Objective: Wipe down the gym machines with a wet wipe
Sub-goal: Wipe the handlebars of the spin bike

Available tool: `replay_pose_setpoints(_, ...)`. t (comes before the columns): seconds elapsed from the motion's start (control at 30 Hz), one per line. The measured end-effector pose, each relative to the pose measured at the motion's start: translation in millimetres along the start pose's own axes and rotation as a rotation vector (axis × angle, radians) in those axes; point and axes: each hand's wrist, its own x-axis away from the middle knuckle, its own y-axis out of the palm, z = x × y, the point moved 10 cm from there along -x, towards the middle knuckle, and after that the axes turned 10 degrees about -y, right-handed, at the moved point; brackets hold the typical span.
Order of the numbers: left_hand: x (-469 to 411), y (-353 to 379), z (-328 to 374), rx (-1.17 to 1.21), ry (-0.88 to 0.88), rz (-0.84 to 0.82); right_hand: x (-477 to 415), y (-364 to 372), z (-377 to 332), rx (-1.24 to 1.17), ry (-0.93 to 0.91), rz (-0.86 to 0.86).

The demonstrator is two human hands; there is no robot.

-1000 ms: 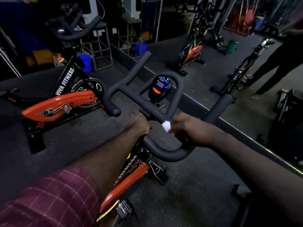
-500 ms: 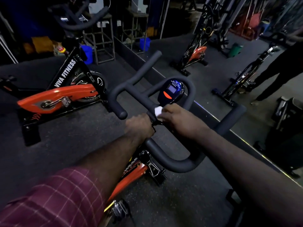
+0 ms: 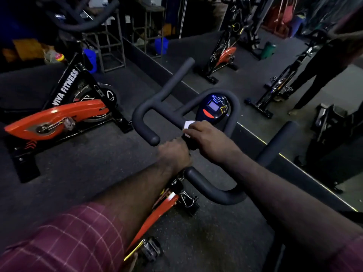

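A spin bike's black padded handlebar (image 3: 212, 191) fills the middle of the head view, with a small console (image 3: 213, 107) lit blue inside its front loop. My right hand (image 3: 210, 140) grips a white wet wipe (image 3: 188, 125) and holds it against the centre bar just below the console. My left hand (image 3: 173, 154) is curled round the centre of the handlebar, right beside the right hand. The bike's orange frame (image 3: 157, 216) shows beneath my left forearm.
A second orange bike marked VIVA FITNESS (image 3: 59, 114) stands to the left. A large mirror (image 3: 255, 65) along the floor ahead reflects more bikes and a standing person (image 3: 322, 69). Metal stands (image 3: 110, 46) and blue buckets (image 3: 89, 57) sit at the back.
My right hand has slid the wipe from the right part of the handlebar inward and up to the centre bar under the console. My left hand has kept its grip.
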Motion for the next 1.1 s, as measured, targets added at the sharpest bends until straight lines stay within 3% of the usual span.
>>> replay_pose_setpoints(0.23, -0.3, 3.8, -2.0, 0.020, -0.012, -0.040, 51.3, -0.1, -16.7, 0.150, -0.159, -0.152)
replay_pose_setpoints(0.4, -1.9, 7.2, -5.0, 0.067, 0.019, -0.090, 11.6, -2.2, -11.1, 0.070, 0.086, 0.047)
replay_pose_setpoints(0.5, 2.8, 10.9, -1.8, 0.094, 0.024, -0.125, 45.6, 1.6, -10.0, 0.065, 0.091, 0.028)
replay_pose_setpoints(0.6, 10.3, 2.9, -1.6, 0.132, 0.072, -0.034, 100.7, -11.6, -10.8, 0.093, 0.084, -0.023)
replay_pose_setpoints(0.67, 17.5, -6.8, -1.5, 0.185, 0.176, 0.086, 116.5, -23.2, -0.9, 0.099, 0.193, -0.001)
replay_pose_setpoints(0.77, 28.8, -25.5, 5.0, 0.356, 0.452, 0.189, 114.5, -36.7, 20.0, 0.080, 0.472, 0.267)
replay_pose_setpoints(0.8, 30.2, -32.1, 9.7, 0.371, 0.544, 0.210, 110.8, -29.7, 20.1, 0.057, 0.518, 0.288)
replay_pose_setpoints(0.9, 26.4, -52.4, 32.6, 0.370, 0.782, 0.289, 109.2, -6.5, 11.3, -0.010, 0.498, 0.177)
replay_pose_setpoints(1.0, 30.4, -53.6, 53.7, 0.294, 0.971, 0.342, 102.6, -33.4, 5.6, -0.007, 0.446, 0.135)
replay_pose_setpoints(1.1, 32.9, -43.0, 52.6, 0.244, 1.038, 0.382, 90.6, -82.2, 44.9, 0.022, 0.589, 0.381)
